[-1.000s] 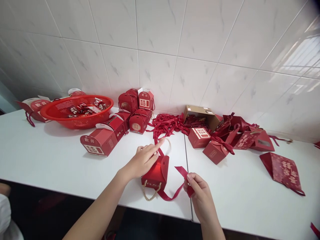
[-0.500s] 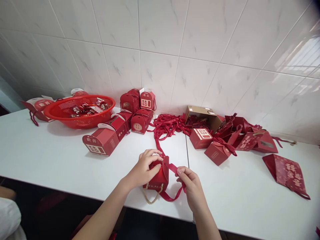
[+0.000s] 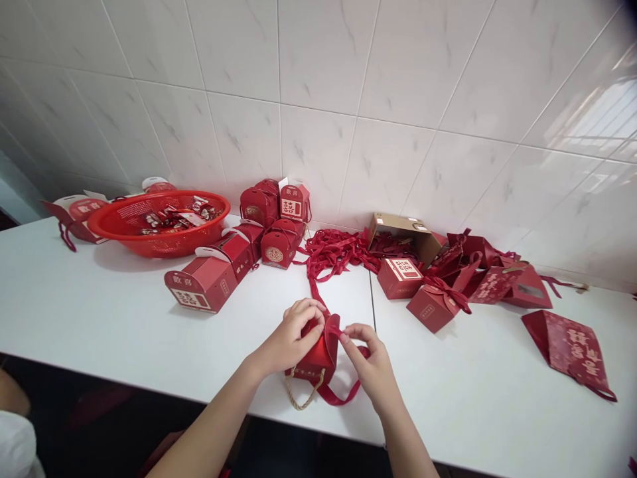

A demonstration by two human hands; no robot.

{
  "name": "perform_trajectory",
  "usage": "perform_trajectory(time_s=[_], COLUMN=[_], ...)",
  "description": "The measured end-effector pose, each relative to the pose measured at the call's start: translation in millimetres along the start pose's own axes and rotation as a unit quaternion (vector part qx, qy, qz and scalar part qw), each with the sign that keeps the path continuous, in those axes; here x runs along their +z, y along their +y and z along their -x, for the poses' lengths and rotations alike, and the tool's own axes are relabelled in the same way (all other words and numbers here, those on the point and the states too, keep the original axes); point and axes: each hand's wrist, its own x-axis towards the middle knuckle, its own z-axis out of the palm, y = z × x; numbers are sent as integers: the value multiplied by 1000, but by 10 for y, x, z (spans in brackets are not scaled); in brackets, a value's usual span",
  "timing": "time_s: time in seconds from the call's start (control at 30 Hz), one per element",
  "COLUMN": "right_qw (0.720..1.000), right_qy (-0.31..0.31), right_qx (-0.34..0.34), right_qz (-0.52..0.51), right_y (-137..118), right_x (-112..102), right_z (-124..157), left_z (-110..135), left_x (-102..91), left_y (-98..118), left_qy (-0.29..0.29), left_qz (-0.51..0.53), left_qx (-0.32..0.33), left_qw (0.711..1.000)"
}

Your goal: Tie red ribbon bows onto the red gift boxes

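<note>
A small red gift box (image 3: 318, 362) with a twisted gold cord handle (image 3: 301, 401) stands near the table's front edge. My left hand (image 3: 293, 338) rests over its top and left side, fingers curled around the upper part. With thumb and forefinger, my right hand (image 3: 371, 358) pinches a dark red ribbon (image 3: 343, 398) close to the rounded end flap of the box. The ribbon loops down below the right hand and back under the box. Another length of ribbon runs from behind the box toward a tangled ribbon pile (image 3: 336, 252). The left fingertips are partly hidden by the box.
A red plastic basket (image 3: 164, 245) with wrapped sweets sits at the left. Several finished-looking red boxes (image 3: 199, 285) stand left of centre. An open cardboard box (image 3: 428, 242) and several red boxes (image 3: 435, 305) lie at the right. A flattened red box (image 3: 577, 352) is farther right. Tiled wall behind.
My right hand has moved left and slightly up, bringing the pinched ribbon right up to the box's end flap. The left hand stays on the box.
</note>
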Motion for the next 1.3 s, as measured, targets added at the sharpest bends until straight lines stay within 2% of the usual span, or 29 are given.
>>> perform_trajectory(time_s=[0.1,0.13,0.2,0.27,0.33,0.4,0.43,0.53,0.6,0.63,0.7,0.77,0.83,0.87,1.03,1.3], right_qw=[990,984,972,967,973,975,965,909,887,891,920,943,943,940,926,896], right_qy=[46,42,-6,-58,-63,1,51,206,263,267,210,108,30,10,-26,-46], right_qx=[-111,-149,-201,-216,-209,-224,-248,-313,-326,-327,-325,-308,-291,-284,-242,-239], right_qz=[67,88,120,120,73,-15,-65,-185,-193,-167,-62,65,158,190,290,372], right_y=[7,-20,-116,-245,-379,-508,-573,-769,-863,-884,-857,-747,-596,-521,-299,-345], right_x=[17,31,68,92,72,-4,-56,-195,-219,-203,-124,0,136,200,384,413], right_z=[-54,-75,-110,-115,-53,95,196,500,587,573,439,225,24,-50,-142,-120], left_z=[17,27,53,90,142,212,252,366,420,437,455,460,461,461,464,452], left_x=[-19,-29,-56,-98,-152,-203,-220,-206,-142,-101,-21,37,67,75,96,130], left_y=[32,57,126,201,246,238,212,77,-23,-66,-129,-164,-179,-184,-194,-148], left_qy=[12,21,40,61,85,100,99,87,112,134,187,230,253,258,270,277], left_qz=[68,85,96,86,61,13,-15,-51,-13,22,100,168,215,236,302,302], left_qx=[0,1,8,27,45,51,47,12,-30,-57,-109,-154,-183,-192,-200,-194], left_qw=[998,996,995,994,993,994,994,995,993,989,971,946,925,917,892,891])
